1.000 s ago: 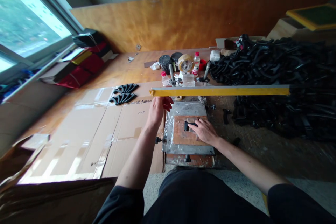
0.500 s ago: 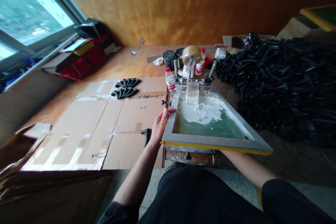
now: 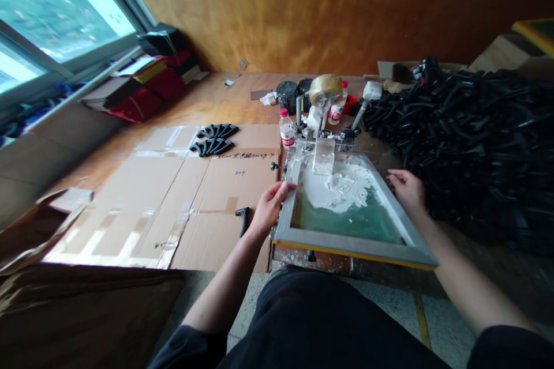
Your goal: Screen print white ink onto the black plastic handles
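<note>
Wooden floor with flattened cardboard sheets [image 3: 142, 207] at left. Left hand [image 3: 269, 209] at centre, fingers curled over left rail of grey-framed printing screen with white ink [image 3: 346, 207]. Right hand [image 3: 407, 189] loosely open, resting on right rail. Black plastic parts heap [image 3: 471, 127] at right.

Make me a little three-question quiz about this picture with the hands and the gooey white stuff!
1. True or false: the left hand rests on the left side of the screen frame.
2. What lies inside the frame, on the green mesh? A) white paste B) red paint C) sand
3. Fill in: beside the right hand is a big pile of ____ parts.

Key
1. True: its fingers curl over the left rail.
2. A: white paste is spread over the far half of the mesh.
3. Black: the heap fills the right side of the table.
</note>
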### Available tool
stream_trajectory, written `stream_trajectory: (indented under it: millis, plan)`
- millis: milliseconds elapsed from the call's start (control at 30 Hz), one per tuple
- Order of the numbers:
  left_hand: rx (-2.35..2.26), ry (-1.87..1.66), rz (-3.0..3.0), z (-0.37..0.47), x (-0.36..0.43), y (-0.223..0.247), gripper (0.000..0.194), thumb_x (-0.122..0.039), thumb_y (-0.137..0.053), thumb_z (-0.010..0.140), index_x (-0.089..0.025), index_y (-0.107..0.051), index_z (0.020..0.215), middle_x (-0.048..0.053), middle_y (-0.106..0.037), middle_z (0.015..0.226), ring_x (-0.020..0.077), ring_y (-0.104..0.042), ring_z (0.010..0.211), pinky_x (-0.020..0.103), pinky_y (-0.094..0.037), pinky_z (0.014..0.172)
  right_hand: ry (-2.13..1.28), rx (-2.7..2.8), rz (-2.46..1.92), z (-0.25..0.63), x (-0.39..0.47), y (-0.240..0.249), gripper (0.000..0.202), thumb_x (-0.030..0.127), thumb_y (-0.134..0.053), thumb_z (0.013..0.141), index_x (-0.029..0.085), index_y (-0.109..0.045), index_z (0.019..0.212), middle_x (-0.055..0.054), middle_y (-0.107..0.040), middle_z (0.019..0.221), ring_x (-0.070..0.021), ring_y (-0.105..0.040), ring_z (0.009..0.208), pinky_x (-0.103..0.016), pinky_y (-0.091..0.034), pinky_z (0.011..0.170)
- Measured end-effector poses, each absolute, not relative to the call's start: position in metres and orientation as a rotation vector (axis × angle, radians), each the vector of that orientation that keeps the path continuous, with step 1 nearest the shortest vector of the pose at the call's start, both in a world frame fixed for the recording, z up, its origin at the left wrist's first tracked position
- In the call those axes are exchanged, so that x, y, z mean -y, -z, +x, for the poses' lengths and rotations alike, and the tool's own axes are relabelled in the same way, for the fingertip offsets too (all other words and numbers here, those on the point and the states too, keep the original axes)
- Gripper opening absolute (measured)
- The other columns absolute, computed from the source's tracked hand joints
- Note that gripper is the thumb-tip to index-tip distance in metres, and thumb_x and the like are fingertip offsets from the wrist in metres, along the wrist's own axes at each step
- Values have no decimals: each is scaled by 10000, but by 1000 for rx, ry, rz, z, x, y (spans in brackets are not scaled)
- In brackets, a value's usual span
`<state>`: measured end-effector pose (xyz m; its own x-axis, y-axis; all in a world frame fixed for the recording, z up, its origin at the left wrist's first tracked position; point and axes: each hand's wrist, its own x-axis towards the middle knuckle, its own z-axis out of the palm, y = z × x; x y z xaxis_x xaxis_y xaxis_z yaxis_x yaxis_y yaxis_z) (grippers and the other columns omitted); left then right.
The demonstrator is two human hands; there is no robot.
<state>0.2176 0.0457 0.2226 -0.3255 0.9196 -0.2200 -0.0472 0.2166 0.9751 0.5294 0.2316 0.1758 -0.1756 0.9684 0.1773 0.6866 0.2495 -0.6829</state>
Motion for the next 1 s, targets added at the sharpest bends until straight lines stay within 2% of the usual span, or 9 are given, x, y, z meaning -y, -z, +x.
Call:
stream_trajectory:
  millis: [67,133,200,300,400,600,700,867,1000]
  plan:
    - [-1590,-1166,850,219,-34,-191,525,-583,-563,825,-188,-646,1160,-27,-534,653,88,-416,519,204,-313,492,-538,1981,-1366,505,-240,-185,383,367,-540,875,169,-637,1188,-141,-642,1172,-249,-640,949,-431,-521,844]
    - [-1667,-1115,871,221,-29,-159,586,-514,-575,835,-212,-537,1336,-42,-511,640,90,-405,522,205,-307,503,-417,2165,-1162,466,-239,-192,493,348,-632,827,179,-570,1286,-149,-509,1368,-284,-559,1137,-448,-483,931]
    - [-1759,-1079,907,224,-29,-135,624,-460,-560,854,-233,-444,1423,-47,-514,648,94,-423,543,211,-331,534,-278,2363,-1036,425,-232,-195,612,309,-712,773,176,-515,1336,-152,-444,1427,-325,-462,1247,-475,-435,986]
    - [-1832,-1018,936,225,-32,-114,596,-447,-531,871,-240,-445,1424,-38,-538,681,105,-465,580,223,-362,572,-221,2612,-1024,390,-217,-191,400,245,-715,770,171,-609,1149,-134,-624,1173,-311,-535,1108,-433,-448,913]
    - [-1838,-988,936,224,-33,-110,577,-465,-518,875,-232,-473,1401,-35,-541,683,118,-487,603,235,-376,587,-293,2797,-991,394,-195,-182,101,200,-618,835,186,-644,931,-82,-676,925,-239,-594,905,-331,-453,783]
    - [-1868,-980,947,222,-31,-112,559,-491,-523,868,-239,-516,1366,-15,-594,736,138,-528,659,252,-408,632,-456,3046,-427,439,-167,-185,288,32,-487,772,229,-666,882,-13,-677,874,-169,-598,820,-252,-405,689]
    - [-1851,-996,923,223,-31,-111,568,-494,-527,864,-235,-509,1369,-14,-590,738,135,-523,651,244,-402,611,-488,2993,-525,438,-170,-186,270,58,-520,761,248,-677,871,7,-679,855,-168,-605,829,-244,-400,670]
    - [-1809,-1030,885,223,-32,-109,587,-495,-556,844,-236,-507,1368,-25,-570,704,117,-495,603,223,-380,565,-375,2906,-576,437,-152,-170,303,53,-515,804,212,-683,999,-44,-689,995,-180,-620,872,-265,-432,720]
    - [-1793,-1046,870,223,-31,-116,606,-513,-564,833,-228,-511,1365,-24,-573,702,108,-477,581,218,-367,552,-496,2836,-667,431,-154,-176,185,187,-604,848,251,-681,1004,-1,-701,933,-168,-644,817,-257,-448,686]
